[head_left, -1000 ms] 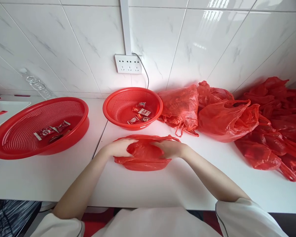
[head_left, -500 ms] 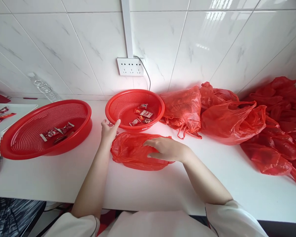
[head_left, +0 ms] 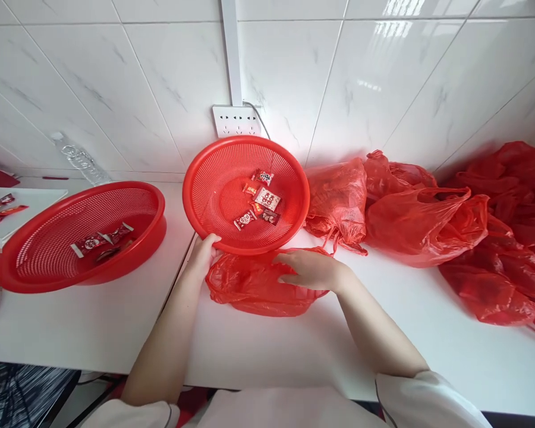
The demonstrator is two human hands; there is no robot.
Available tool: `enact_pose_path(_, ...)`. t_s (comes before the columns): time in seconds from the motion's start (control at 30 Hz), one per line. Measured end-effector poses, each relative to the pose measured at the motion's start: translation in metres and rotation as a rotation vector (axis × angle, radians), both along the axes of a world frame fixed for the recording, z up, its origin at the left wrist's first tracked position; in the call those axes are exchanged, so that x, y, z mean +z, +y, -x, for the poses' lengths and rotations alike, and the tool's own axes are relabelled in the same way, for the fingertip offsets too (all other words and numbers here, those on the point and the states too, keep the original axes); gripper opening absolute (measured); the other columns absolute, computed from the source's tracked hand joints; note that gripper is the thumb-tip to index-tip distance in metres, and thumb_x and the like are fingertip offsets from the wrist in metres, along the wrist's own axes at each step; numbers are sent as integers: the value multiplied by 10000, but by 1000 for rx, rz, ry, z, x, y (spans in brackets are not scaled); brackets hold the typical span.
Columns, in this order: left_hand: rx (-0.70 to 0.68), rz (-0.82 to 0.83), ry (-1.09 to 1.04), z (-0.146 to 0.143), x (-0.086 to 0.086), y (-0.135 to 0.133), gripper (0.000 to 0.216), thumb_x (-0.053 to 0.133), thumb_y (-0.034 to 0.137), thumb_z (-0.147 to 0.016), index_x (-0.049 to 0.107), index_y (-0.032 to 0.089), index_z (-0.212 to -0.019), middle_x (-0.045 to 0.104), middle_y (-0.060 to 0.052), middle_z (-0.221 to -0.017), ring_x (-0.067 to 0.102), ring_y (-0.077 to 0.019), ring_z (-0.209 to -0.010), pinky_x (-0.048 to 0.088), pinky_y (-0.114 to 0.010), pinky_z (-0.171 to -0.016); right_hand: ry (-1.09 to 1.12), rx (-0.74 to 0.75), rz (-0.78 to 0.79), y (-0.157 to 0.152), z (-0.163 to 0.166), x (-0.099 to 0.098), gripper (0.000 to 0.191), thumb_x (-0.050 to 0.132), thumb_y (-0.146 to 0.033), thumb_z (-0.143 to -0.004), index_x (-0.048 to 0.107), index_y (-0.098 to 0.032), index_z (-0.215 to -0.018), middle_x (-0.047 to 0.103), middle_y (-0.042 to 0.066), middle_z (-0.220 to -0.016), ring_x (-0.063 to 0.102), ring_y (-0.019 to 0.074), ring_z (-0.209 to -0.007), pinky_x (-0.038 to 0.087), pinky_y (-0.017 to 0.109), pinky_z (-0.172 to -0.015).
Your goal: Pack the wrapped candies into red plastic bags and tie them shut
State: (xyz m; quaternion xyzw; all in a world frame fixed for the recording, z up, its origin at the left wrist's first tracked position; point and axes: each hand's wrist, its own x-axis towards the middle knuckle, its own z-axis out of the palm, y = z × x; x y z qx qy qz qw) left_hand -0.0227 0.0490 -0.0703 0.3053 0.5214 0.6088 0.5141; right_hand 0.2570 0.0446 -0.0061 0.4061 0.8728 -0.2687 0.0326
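Note:
My left hand (head_left: 203, 254) grips the near rim of a small red mesh basket (head_left: 214, 190) and holds it tipped up toward me, its far edge raised against the wall. Several small red and white candy packets (head_left: 259, 202) lie inside it. Just below the basket lies a crumpled red plastic bag (head_left: 245, 288) on the white counter. My right hand (head_left: 310, 268) rests on the bag's right side with fingers curled, pressing it down.
A larger red mesh basket (head_left: 35, 261) with a few packets stands at the left. Several stuffed red plastic bags (head_left: 414, 220) are heaped along the wall at the right. A wall socket (head_left: 232, 119) sits behind the small basket. A white tray (head_left: 31, 199) is at the far left.
My left hand left the bag, reached to the small basket's rim and took hold of it, then tilted the basket up. My right hand stayed on the bag.

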Motion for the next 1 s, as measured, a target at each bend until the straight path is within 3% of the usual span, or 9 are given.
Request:
enact_pose_path(0.13,9,-54,67,-7,1,-10,335,665,237,-660,582,189,-981,681,-34,-933,677,-213,-821,552,-320,-695,174,69,18,2,-8,4,364,529,-370,-930,603,-241,-1262,683,67,-1196,653,226,-1052,496,312,-869)
enact_pose_path(0.3,29,-56,128,-17,7,-17,368,671,276,-690,589,206,-1042,674,-49,-999,676,-220,-897,554,-324,-733,377,38,-121,6,-6,4,245,512,-294,-952,634,-210,-1147,708,66,-1090,669,191,-955,502,308,-842)
enact_pose_path(0.43,-26,-35,171,-27,12,-22,310,661,281,-703,604,194,-995,678,-47,-962,678,-225,-864,558,-324,-717,353,-141,-379,16,1,-7,258,484,-297,-972,611,-200,-1174,681,100,-1123,652,220,-1002,496,340,-861)
enact_pose_path(0.57,-83,-47,260,-33,8,-26,294,657,293,-744,631,204,-1023,683,-50,-986,665,-228,-907,549,-316,-734,291,-284,-569,31,5,-23,398,541,-379,-943,556,-142,-1262,632,163,-1221,574,299,-1154,466,428,-946)
enact_pose_path(0.7,-113,-23,325,-38,6,-30,260,675,315,-760,651,208,-996,686,-48,-967,654,-226,-889,534,-309,-724,255,-157,-574,40,10,-41,490,543,-223,-914,467,-148,-1392,546,141,-1399,486,290,-1295,345,486,-1095)
enact_pose_path(0.8,-164,-15,338,-42,8,-33,223,676,316,-772,652,200,-961,685,-52,-954,647,-220,-863,527,-309,-723,240,-103,-568,43,15,-50,461,491,-103,-899,529,-179,-1351,592,108,-1358,502,258,-1291,271,478,-1143)
enact_pose_path(0.9,-216,-10,319,-45,10,-33,209,663,314,-782,647,198,-954,685,-51,-937,651,-224,-861,530,-315,-728,303,-173,-505,45,16,-50,318,491,-193,-944,611,-179,-1238,688,119,-1168,607,241,-1138,407,402,-1029)
enact_pose_path(1.0,-216,-44,278,-44,8,-31,176,653,299,-778,643,198,-921,682,-46,-917,656,-224,-871,535,-319,-747,488,-335,-361,45,10,-43,318,541,-329,-942,612,-169,-1208,722,95,-989,675,212,-910,501,321,-825)
